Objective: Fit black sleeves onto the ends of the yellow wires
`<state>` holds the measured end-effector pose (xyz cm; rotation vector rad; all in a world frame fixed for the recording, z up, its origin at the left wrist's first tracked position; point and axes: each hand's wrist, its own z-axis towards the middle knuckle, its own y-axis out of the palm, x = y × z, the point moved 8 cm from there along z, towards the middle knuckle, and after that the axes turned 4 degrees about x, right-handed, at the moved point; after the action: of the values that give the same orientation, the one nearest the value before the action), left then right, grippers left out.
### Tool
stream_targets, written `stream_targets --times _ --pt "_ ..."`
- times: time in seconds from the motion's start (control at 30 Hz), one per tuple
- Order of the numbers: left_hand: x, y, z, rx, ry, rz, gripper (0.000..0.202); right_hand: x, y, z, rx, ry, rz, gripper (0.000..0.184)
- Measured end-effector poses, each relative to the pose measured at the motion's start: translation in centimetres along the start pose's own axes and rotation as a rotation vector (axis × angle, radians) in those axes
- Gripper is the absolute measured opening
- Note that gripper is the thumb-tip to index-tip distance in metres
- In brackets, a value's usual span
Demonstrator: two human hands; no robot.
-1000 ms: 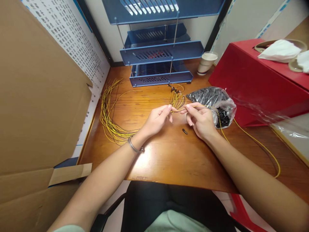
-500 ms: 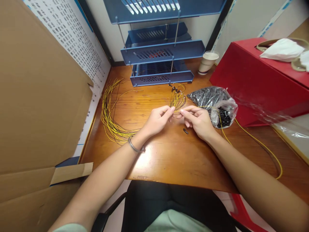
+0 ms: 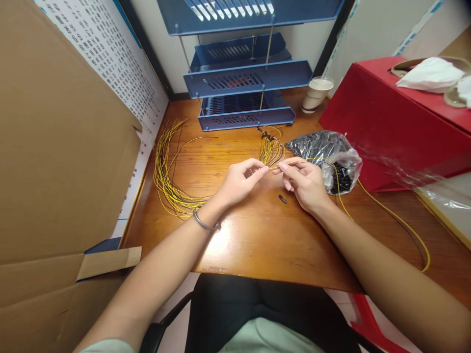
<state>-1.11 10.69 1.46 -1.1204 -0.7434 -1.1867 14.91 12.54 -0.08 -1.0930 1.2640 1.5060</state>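
Note:
My right hand pinches the end of a thin yellow wire that trails off to the right across the wooden desk. My left hand is closed in a pinch right at that wire's tip, on something too small to make out. A small black cap lies loose on the desk just below my right hand. Behind my hands lies a small bunch of yellow wires with dark ends. A clear plastic bag of black caps sits to the right of them.
A large loose bundle of yellow wires lies at the desk's left. Blue stacked letter trays stand at the back, a paper cup beside them. A red box fills the right; cardboard walls the left.
My hands drew together at the wire's tip, then parted slightly. The right hand has lifted a little and the wire end points up to the right.

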Motion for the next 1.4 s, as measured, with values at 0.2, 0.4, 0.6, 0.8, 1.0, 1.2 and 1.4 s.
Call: stream_targets --times 0.2,0.4,0.6,0.8,1.0,1.2,1.4 --pt "1.0 -0.4 -0.1 0.036 0.132 0.118 0.019 0.0 -0.1 0.1 0.018 0.003 0.010 0.023" --pt "2.0 -0.3 -0.3 0.023 0.238 0.184 0.018 -0.3 0.3 -0.2 -0.008 -0.004 -0.038 0.023" --pt "2.2 -0.3 -0.4 0.036 0.258 0.194 0.020 -0.6 0.8 -0.3 -0.037 -0.005 -0.106 0.029" --pt "1.9 -0.5 -0.3 0.062 0.220 0.215 0.024 -0.4 0.4 -0.2 -0.001 0.019 -0.138 0.033" --pt "1.9 -0.2 -0.4 0.023 0.197 0.223 0.027 -0.5 1.7 -0.9 -0.098 0.024 -0.187 0.039" --pt "1.8 -0.4 -0.3 0.052 0.196 0.242 0.028 -0.5 1.1 -0.7 -0.039 0.020 -0.185 0.036" --pt "1.9 -0.3 -0.4 0.035 0.212 0.230 0.029 -0.8 1.5 -0.9 -0.072 -0.006 -0.175 0.033"
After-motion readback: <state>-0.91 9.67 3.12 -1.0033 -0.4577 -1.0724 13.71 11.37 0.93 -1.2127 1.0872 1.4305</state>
